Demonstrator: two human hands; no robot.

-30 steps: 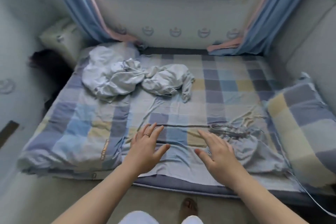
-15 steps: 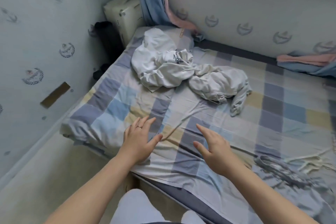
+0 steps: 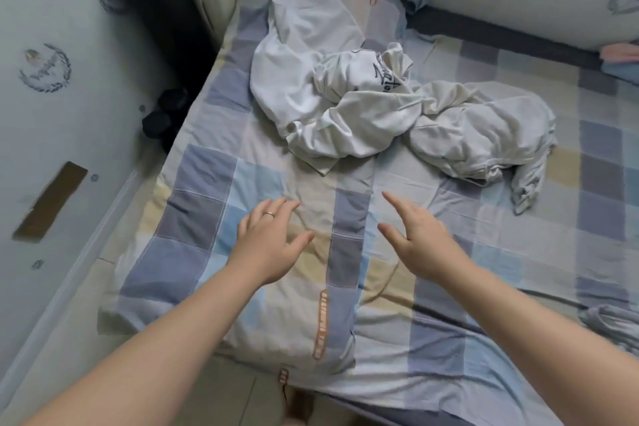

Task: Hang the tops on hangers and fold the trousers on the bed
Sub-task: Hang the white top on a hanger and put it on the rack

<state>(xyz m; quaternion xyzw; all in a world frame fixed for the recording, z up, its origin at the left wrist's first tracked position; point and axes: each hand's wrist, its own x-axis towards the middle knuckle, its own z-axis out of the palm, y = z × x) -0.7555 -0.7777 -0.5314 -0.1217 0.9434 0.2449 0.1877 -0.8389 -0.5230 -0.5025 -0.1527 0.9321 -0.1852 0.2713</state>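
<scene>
Plainly, from the head view, the left hand (image 3: 268, 242) and the right hand (image 3: 420, 240) reach out side by side over the checked bed (image 3: 204, 166) near its front left corner, each with fingers straight and spread, holding nothing; whether they touch the sheet I cannot tell. A ring (image 3: 269, 214) sits on a left finger. Toward the far left corner lies a crumpled white top (image 3: 332, 93) with black lettering, and touching its right side a second rumpled pale garment (image 3: 480, 128), both well beyond the fingertips, neither hung nor folded.
</scene>
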